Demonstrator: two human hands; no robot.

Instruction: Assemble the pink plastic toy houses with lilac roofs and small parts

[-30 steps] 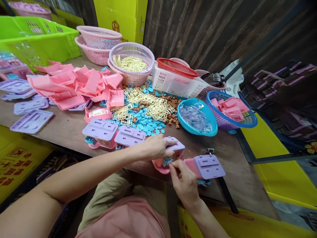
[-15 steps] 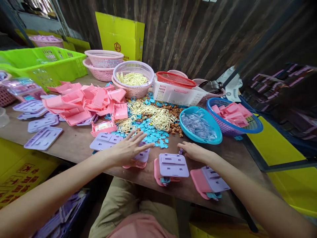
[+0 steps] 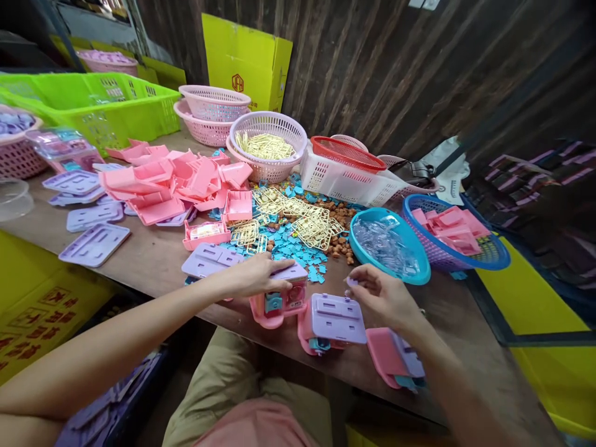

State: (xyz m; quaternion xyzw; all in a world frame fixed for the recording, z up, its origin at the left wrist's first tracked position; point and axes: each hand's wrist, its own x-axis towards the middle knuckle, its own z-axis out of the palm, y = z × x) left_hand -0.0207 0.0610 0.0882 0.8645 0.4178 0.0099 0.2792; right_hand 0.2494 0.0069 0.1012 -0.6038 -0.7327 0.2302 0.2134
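Observation:
My left hand (image 3: pixel 254 276) grips a pink toy box with a purple lid (image 3: pixel 294 273), thumb and fingers closed on its left side. The box is turned so that its front, with a blue part, shows. Between the fingertips of my right hand (image 3: pixel 384 298) is a small purple plastic piece (image 3: pixel 352 282). Just below that hand stands a second toy box with a purple lid (image 3: pixel 339 318). A third pink toy box (image 3: pixel 388 357) lies near the table edge, partly behind my right forearm. Another purple lid (image 3: pixel 207 259) shows beyond my left wrist.
Pink trays (image 3: pixel 162 180) are heaped at the left, beside loose purple panels (image 3: pixel 95 244). Blue pieces (image 3: pixel 298 248) and cream frames (image 3: pixel 316 228) cover the middle. A turquoise basin (image 3: pixel 421 273) of clear parts and a blue basket (image 3: pixel 500 254) stand right.
My left hand has closed on the toy box and turned it, bringing its front into view. My right hand has lifted the small purple piece off the table. The view has shifted slightly.

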